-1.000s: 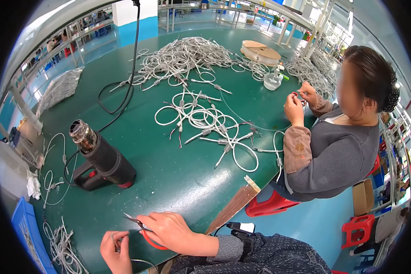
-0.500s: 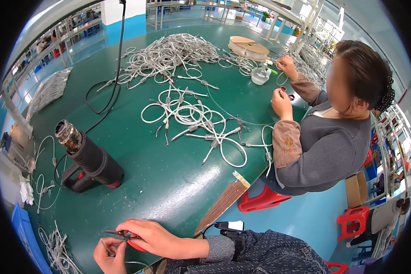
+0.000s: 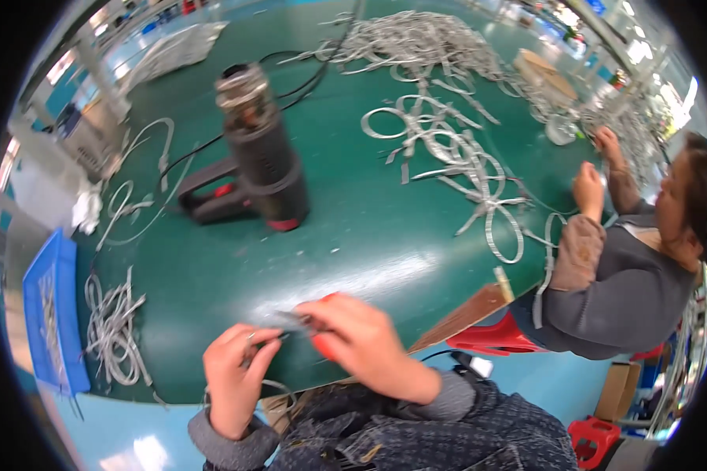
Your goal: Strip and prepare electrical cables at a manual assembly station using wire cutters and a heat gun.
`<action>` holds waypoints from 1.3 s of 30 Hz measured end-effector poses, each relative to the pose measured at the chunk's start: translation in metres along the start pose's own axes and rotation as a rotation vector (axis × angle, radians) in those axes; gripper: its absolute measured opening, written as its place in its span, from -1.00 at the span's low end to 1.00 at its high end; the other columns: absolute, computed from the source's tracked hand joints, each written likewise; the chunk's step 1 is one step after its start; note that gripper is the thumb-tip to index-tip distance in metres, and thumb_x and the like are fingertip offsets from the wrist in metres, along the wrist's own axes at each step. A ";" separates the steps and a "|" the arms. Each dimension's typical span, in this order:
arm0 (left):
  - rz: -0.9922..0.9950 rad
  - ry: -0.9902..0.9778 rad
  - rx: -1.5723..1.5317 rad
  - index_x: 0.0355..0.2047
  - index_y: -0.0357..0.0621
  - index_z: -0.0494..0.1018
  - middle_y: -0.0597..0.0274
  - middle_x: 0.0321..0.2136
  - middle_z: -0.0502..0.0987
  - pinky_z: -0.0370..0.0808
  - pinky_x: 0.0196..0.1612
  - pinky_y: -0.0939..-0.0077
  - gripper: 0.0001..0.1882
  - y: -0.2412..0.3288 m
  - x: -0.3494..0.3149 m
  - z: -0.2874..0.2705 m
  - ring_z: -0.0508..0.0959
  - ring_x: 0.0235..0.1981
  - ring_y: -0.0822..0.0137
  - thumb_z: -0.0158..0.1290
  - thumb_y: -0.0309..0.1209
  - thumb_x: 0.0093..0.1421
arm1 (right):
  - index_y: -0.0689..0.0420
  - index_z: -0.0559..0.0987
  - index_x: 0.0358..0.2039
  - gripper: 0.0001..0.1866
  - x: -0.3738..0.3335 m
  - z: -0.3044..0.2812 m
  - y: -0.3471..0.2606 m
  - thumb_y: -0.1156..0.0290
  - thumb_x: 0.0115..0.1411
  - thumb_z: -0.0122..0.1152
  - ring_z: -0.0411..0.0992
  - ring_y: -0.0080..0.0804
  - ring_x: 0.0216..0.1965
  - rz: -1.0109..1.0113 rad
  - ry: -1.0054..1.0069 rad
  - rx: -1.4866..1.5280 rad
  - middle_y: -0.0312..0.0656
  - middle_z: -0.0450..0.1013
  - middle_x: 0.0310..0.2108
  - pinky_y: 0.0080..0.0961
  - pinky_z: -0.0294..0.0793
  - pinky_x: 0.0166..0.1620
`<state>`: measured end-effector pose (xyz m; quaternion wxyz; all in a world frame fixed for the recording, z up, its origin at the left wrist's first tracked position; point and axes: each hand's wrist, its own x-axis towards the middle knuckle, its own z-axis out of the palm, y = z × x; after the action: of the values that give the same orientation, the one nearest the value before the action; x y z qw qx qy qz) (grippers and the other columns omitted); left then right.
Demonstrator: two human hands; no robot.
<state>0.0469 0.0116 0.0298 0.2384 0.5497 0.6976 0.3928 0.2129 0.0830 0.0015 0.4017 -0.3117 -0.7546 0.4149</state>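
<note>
My right hand point(image 3: 357, 341) is closed around red-handled scissors point(image 3: 324, 347), their dark blades pointing left and blurred by motion. Close to the blades, my left hand point(image 3: 239, 365) pinches the dark tip of a cable point(image 3: 279, 385), whose pale length loops below the hand near my lap. Both hands are just above the front edge of the green table point(image 3: 204, 290). Beyond them a black heat gun point(image 3: 271, 169) stands with its scorched metal nozzle up.
White cables point(image 3: 118, 330) lie bundled at left, beside a blue tray point(image 3: 75, 314). Looped cables point(image 3: 471, 169) and a large cable heap point(image 3: 424, 47) cover the far side. A co-worker point(image 3: 620, 259) sits at right, near a clear bottle point(image 3: 560, 129) and a spool point(image 3: 546, 74).
My view has swung left and down, so the table's contents appear farther right and higher. My hands have come up into fuller view, still holding the scissors and cable.
</note>
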 end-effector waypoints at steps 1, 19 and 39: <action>0.004 0.016 -0.037 -0.44 -0.26 0.52 0.33 -0.58 0.42 0.14 -0.57 0.65 -0.88 -0.003 0.000 -0.001 0.24 -0.63 0.55 0.13 -0.64 -0.06 | 0.24 0.48 -0.18 -0.62 -0.001 -0.006 0.001 0.69 -0.10 0.19 0.45 -0.25 -0.37 0.003 -0.007 -0.108 -0.11 0.42 -0.39 -0.42 0.44 -0.33; -0.092 0.075 -0.255 -0.38 -0.30 0.52 0.37 -0.57 0.37 0.11 -0.54 0.68 -0.87 -0.027 0.013 -0.022 0.22 -0.60 0.60 0.12 -0.63 0.00 | 0.22 0.49 -0.19 -0.56 -0.001 -0.023 0.009 0.62 -0.19 0.28 0.36 -0.17 -0.31 0.046 -0.021 -0.673 -0.13 0.35 -0.41 -0.32 0.35 -0.25; 0.008 0.126 -0.047 -0.43 -0.28 0.51 0.35 -0.52 0.41 0.11 -0.55 0.72 -0.88 -0.023 -0.009 -0.057 0.23 -0.60 0.60 0.09 -0.69 -0.02 | 0.21 0.50 -0.20 -0.62 -0.004 -0.022 0.014 0.65 -0.12 0.23 0.38 -0.24 -0.42 -0.078 -0.082 -0.713 -0.13 0.37 -0.41 -0.40 0.39 -0.37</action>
<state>-0.0068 -0.0151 0.0434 0.2051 0.5209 0.6997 0.4438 0.2356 0.0943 -0.0054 0.2528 -0.3864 -0.8786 0.1220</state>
